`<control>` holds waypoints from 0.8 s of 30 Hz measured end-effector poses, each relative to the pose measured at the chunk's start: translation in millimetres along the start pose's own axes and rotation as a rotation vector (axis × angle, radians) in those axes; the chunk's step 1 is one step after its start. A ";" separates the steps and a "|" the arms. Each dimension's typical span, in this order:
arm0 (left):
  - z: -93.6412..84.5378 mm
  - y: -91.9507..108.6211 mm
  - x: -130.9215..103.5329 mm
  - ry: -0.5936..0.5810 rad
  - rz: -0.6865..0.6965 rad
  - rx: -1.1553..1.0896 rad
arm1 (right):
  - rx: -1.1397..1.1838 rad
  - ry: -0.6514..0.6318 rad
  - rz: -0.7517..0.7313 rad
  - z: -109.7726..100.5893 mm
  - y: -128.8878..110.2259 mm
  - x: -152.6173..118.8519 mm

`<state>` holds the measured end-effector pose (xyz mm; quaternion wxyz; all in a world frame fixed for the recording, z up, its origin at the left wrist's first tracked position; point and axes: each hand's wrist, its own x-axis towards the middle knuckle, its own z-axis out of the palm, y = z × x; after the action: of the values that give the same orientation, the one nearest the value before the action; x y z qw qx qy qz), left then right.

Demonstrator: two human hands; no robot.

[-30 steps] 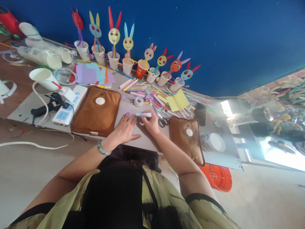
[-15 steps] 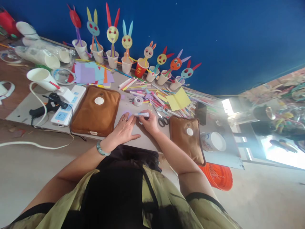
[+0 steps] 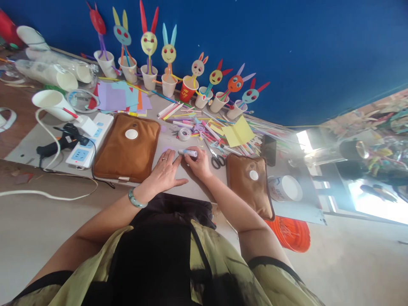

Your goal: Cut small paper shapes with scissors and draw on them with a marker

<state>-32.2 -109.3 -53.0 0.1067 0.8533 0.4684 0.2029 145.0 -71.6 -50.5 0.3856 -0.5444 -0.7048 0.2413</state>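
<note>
My left hand [image 3: 164, 173] lies flat on the grey table [image 3: 191, 183] with its fingers stretched out. Its fingertips rest by a small patch of pale purple paper [image 3: 165, 149], which they partly hide. A white marker [image 3: 189, 153] is pinched in my right hand [image 3: 200, 165], its tip pointing left to just above the left fingertips. Whether the tip touches the paper cannot be made out. Just beyond the hands sits a roll of clear tape [image 3: 184, 134]. Scissors with black handles [image 3: 218, 161] lie to the right of my right hand.
Brown hot-water bags flank my hands, one left [image 3: 127, 146], one right [image 3: 248, 185]. A power strip [image 3: 83, 148] and black glue gun [image 3: 65, 142] lie at left. Several cups with paper rabbit figures [image 3: 168, 85] line the blue wall. Yellow paper [image 3: 238, 131] lies among pens and strips.
The marker has tilted slightly and its back end has come a little left with my right hand. My left hand has barely moved and stays flat.
</note>
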 end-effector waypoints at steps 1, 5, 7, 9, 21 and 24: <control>-0.3 0.0 0.2 0.000 0.001 0.005 | 0.002 0.003 0.004 0.1 0.3 0.1; -1.7 0.5 0.1 -0.012 -0.001 0.017 | 0.106 0.018 0.087 -0.1 1.2 -0.2; -1.7 0.7 -0.2 -0.019 -0.004 0.022 | 0.171 0.067 0.130 -0.4 1.5 -0.6; -1.3 0.7 -0.5 -0.022 -0.007 0.026 | 0.202 0.116 0.148 -0.9 1.4 -0.8; -1.3 -0.1 0.3 -0.005 0.007 -0.005 | 0.058 -0.024 0.023 -2.4 -2.6 1.0; -0.4 -0.2 0.0 -0.006 0.002 0.006 | 0.046 0.009 0.016 -2.1 -2.1 0.4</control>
<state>-32.5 -109.2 -52.7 0.1052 0.8547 0.4677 0.1991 145.5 -72.0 -47.5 0.3994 -0.5422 -0.6927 0.2581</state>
